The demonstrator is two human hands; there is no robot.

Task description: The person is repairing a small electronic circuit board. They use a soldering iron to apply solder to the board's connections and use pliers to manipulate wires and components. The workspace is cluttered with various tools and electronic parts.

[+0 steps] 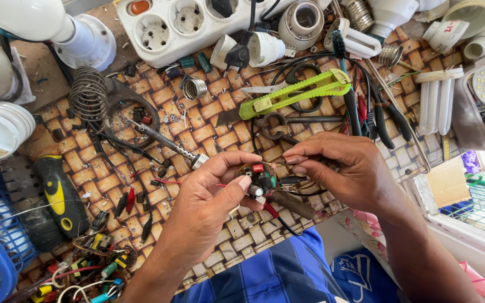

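Small round circuit board (pixel 259 178) with red and green components, pinched at centre frame above the woven-pattern table mat (pixel 220 120). Left hand (pixel 211 196) closed around it, thumb pressing its near edge. Right hand (pixel 338 168) closed too, fingertips (pixel 292 160) meeting its far side. Lime-green utility knife (pixel 293 94) lying well beyond.

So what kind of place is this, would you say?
Most likely a small electronics repair bench, probably for lamps. Both hands, left and right, hold a small circuit board. A soldering iron lies on the mat, and bulb parts and loose components are scattered around.
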